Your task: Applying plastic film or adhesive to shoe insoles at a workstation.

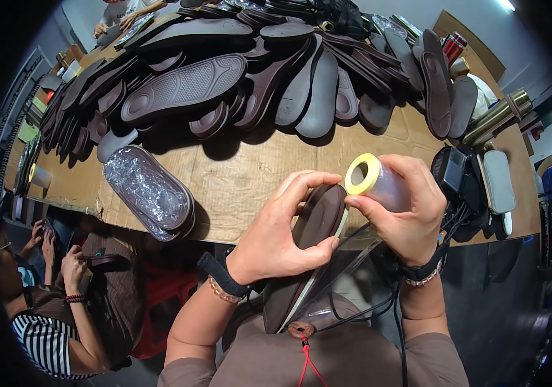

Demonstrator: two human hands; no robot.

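Close to my body, my left hand [264, 240] grips a dark brown pair of insoles [318, 218], with a pale edge along the right side. They stand tilted, toe end up, and their lower end is near my lap. My right hand [421, 216] is wrapped round a roll of clear film [390, 188] with a yellow core end. The roll sits just right of the insoles' tip, where the fingertips of both hands come close together. A strip of clear film hangs beside the insoles. On the table, a film-wrapped pair of insoles [149, 192] lies to the left.
A large heap of brown and grey insoles [185, 87] covers the far side of the cardboard-topped table [256, 177]. At right are a steel flask [498, 116], a grey case [499, 182] and black cables. Another person [73, 303] sits at left; someone else works at the far side.
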